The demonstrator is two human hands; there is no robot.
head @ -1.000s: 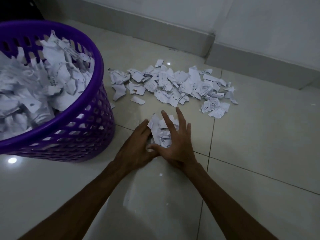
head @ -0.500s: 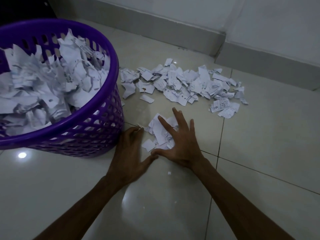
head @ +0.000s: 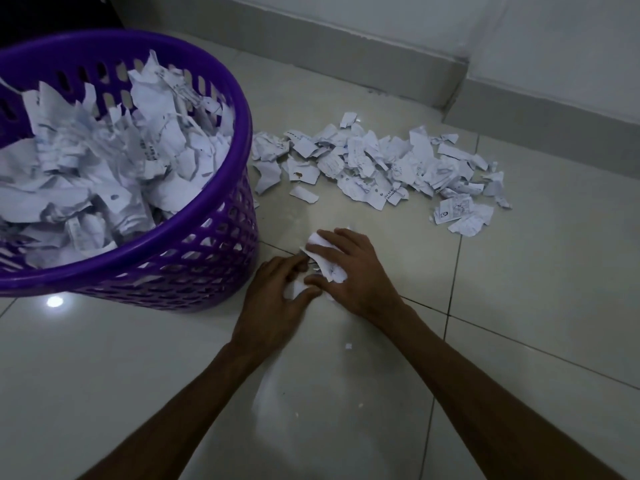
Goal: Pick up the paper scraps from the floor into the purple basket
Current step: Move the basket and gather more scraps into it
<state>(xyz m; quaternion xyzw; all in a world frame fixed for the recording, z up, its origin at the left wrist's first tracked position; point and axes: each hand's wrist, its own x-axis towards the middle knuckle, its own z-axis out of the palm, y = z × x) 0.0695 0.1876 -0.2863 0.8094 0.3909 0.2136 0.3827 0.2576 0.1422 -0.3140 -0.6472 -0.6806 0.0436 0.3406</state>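
Head view, right hand (head: 356,275): low over the floor, its fingers (head: 332,237) curled round a small wad of scraps (head: 323,259) that shows white between thumb and forefinger; grasping it.
Head view, left hand (head: 273,303): just beside the right hand and touching the same wad from the near side, fingers bent against the paper; whether they truly pinch it or only press it, I cannot tell.
Head view, purple basket (head: 194,244): stands on the floor to the left of both hands, its latticed wall just beside the left hand's knuckles; upright, round rim facing the camera.
Head view, scraps in the basket (head: 104,168): torn white paper heaped up to about the rim, some pieces poking above it at the far side.
Head view, loose pile of scraps (head: 377,164): spread on the floor beyond the hands, running from beside the basket's right wall out to the right; apart from the hands, with bare tile between.
Head view, stray scrap (head: 303,194): lies alone at the near edge of that pile, between it and the hands.
Head view, tiny fleck (head: 348,346): a white bit on the tile between the two forearms.
Head view, floor (head: 536,289): pale glossy tiles with dark grout lines; a light glare sits near the basket's foot.
Head view, skirting (head: 346,53): grey band along the wall behind the pile, stepping out at a corner on the right.
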